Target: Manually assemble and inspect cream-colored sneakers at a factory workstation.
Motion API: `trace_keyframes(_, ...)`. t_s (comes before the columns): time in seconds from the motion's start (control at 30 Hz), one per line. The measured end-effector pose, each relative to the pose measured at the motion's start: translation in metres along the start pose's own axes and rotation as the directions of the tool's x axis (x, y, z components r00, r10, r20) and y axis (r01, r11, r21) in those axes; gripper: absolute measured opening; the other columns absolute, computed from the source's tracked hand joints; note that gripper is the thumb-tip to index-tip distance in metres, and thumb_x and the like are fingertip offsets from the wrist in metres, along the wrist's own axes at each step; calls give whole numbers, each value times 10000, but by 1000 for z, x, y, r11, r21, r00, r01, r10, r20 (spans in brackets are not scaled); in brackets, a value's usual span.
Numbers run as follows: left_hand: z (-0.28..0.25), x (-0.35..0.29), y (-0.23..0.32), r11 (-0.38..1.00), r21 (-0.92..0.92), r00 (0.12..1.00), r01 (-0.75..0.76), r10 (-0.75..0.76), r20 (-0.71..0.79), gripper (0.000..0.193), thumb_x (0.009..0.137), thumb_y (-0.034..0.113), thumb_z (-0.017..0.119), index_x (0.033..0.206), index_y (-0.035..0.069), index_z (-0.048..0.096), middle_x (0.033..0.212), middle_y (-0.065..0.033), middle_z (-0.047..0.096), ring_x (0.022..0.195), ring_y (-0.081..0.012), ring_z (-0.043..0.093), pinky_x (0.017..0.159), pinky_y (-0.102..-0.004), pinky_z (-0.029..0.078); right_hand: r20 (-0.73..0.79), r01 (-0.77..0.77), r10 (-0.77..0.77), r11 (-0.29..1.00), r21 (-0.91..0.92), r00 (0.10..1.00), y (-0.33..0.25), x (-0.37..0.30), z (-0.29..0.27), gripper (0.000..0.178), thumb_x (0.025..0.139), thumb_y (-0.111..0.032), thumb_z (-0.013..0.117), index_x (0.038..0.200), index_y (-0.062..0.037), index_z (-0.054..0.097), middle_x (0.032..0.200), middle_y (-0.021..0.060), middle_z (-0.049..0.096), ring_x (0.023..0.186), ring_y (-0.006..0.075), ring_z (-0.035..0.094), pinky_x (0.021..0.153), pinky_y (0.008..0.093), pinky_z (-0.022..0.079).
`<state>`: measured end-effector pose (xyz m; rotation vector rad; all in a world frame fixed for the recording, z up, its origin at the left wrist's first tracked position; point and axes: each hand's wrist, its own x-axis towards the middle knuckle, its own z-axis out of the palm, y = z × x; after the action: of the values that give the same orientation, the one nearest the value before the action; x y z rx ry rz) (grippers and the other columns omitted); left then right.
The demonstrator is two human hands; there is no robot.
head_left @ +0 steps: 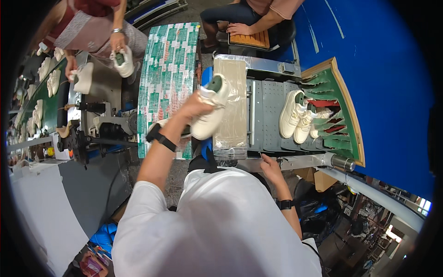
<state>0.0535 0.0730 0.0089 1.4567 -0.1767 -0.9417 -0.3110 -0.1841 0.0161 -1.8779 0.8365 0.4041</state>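
My left hand (pixel 196 107) grips a cream-white sneaker (pixel 207 122) with a dark green insole, held over the near side of a tan, plastic-wrapped board (pixel 230 99). Under my left wrist, part of another white shoe (pixel 159 125) shows at the covered table; my forearm hides most of it. My right hand (pixel 272 169) is beside the conveyor's near metal rail, fingers partly stretched out and holding nothing that I can see. On the grey conveyor (pixel 267 108) stand two white sneakers (pixel 290 117), with more shoe parts close behind at the slitted green curtain (pixel 332 115).
A table (pixel 168 69) with green-and-white printed covering lies left of the board. At the far left, a co-worker (pixel 94 32) holds white shoes near a rack of shoes (pixel 39 111). Another person sits at the far side, a hand (pixel 240 29) on a slatted wooden seat. A blue panel (pixel 378 83) rises at right.
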Motion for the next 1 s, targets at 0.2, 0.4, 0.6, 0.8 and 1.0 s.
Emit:
trace_keyframes(0.2,-129,27,19,670,741,982,-52,-99,158,964,537,44,925,1448,79,610,1325,-85,723,1220,-240,673,1091,-370,514,131,-148,142,988,40,981,20,-3,7,673,939,-302,610,1486,84,546,1472,287,616,1388,356,598,1164,369,436)
trace_keyframes(0.4,-209,12,-56,502,832,958,234,29,-287,627,768,56,735,1391,63,665,1250,-194,741,1167,-399,705,1012,-416,552,146,18,-20,1000,14,989,13,8,6,680,935,-328,611,1486,66,555,1481,294,603,1407,376,579,1176,389,431)
trace_keyframes(0.6,22,41,-30,608,781,850,-142,479,-218,482,874,105,723,1348,39,672,1342,-215,697,1279,-371,657,1080,-419,516,105,9,-2,998,-65,994,55,-5,-10,599,945,-285,653,1452,32,604,1322,247,709,1221,303,695,1049,377,520)
trace_keyframes(0.8,319,113,-86,811,570,985,-134,173,-16,984,756,239,896,1562,-32,400,1505,-284,541,1417,-405,525,1192,-454,428,88,17,-24,997,79,996,61,-30,-39,487,927,-246,665,1316,45,627,1031,203,733,967,328,704,881,402,539)
trace_keyframes(1.0,400,197,-110,855,501,949,-135,257,-181,1131,635,227,959,1548,-23,339,1418,-260,578,1372,-427,537,1179,-467,434,-90,46,-32,986,160,995,93,-65,-83,349,930,-228,685,1163,25,623,983,215,698,931,367,687,826,440,519)
